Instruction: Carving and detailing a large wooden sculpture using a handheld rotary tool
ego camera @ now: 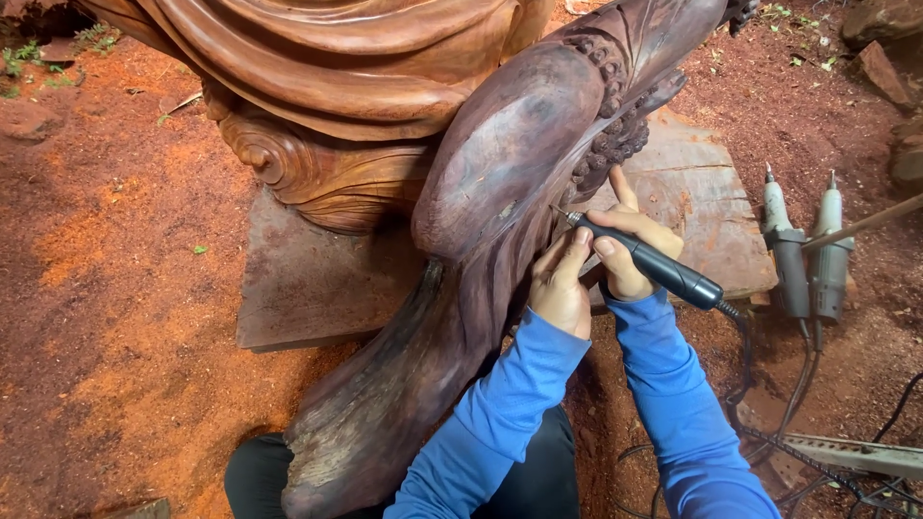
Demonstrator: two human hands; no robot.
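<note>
2 spare grey rotary tools w/ cables on red dirt; flat wood slab.

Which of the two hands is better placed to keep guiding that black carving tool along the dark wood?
The right hand, probably: it grips the black rotary tool like a pen, tip at the dark wooden carving. The left hand only rests beside it, steadying.

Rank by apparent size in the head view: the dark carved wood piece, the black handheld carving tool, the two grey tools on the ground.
1. Dark carved wood piece, though nearest the camera.
2. Black carving tool.
3. Two grey tools, alike; barely smaller than the black one.
</note>
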